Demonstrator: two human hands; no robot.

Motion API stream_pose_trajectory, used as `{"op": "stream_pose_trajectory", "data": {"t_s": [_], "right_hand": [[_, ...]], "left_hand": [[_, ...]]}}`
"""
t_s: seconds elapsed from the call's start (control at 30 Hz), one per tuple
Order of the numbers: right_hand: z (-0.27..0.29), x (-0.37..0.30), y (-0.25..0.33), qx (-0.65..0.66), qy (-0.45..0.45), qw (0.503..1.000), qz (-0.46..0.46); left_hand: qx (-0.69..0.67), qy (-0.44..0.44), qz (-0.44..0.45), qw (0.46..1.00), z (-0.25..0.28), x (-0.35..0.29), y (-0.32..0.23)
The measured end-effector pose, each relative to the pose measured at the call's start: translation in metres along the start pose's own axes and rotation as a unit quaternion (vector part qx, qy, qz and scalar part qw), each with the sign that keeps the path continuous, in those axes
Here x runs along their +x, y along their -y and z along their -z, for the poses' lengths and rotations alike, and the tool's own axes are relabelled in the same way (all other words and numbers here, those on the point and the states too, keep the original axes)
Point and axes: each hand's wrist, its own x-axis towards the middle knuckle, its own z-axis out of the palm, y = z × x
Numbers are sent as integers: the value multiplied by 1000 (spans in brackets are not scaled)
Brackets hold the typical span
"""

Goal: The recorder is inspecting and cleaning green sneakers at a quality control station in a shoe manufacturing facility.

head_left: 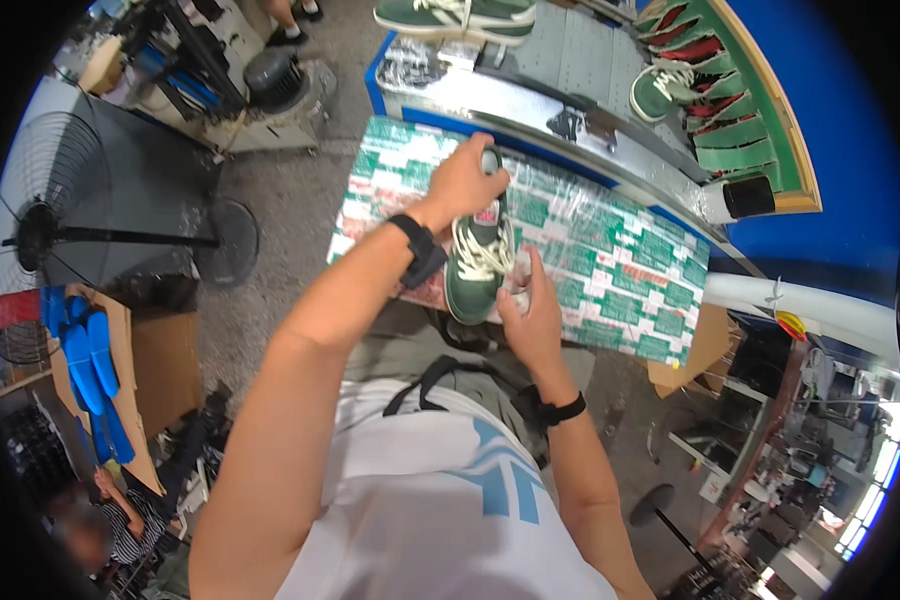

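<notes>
A dark green sneaker (476, 270) with cream laces stands toe toward me over a board covered in green and white labels (610, 255). My left hand (467, 180) is closed on the heel and collar of this sneaker, at its far end. Beside its toe, on the right, is my right hand (535, 315), with thumb and index finger stretched out and apart. A pale patch shows between those fingers; whether it is the board's surface or a small item is unclear. Both wrists wear black bands.
Beyond the board runs a metal conveyor (560, 50) carrying another green sneaker (460, 18). A wood-edged green rack (740, 125) holds one more sneaker (660, 92). Left stand a floor fan (40, 235) and a carton with blue shoe-shaped pieces (92, 365). A person in stripes (135, 525) is at lower left.
</notes>
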Motion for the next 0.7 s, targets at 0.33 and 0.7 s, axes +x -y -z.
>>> {"op": "stream_pose_trajectory", "data": {"t_s": [0.33, 0.7], "right_hand": [[-37, -2, 7, -73, 124, 987, -77], [65, 53, -103, -245, -81, 966, -15]], "left_hand": [[-113, -60, 119, 985, 6, -126, -16], [-238, 31, 135, 961, 113, -14, -26]]}}
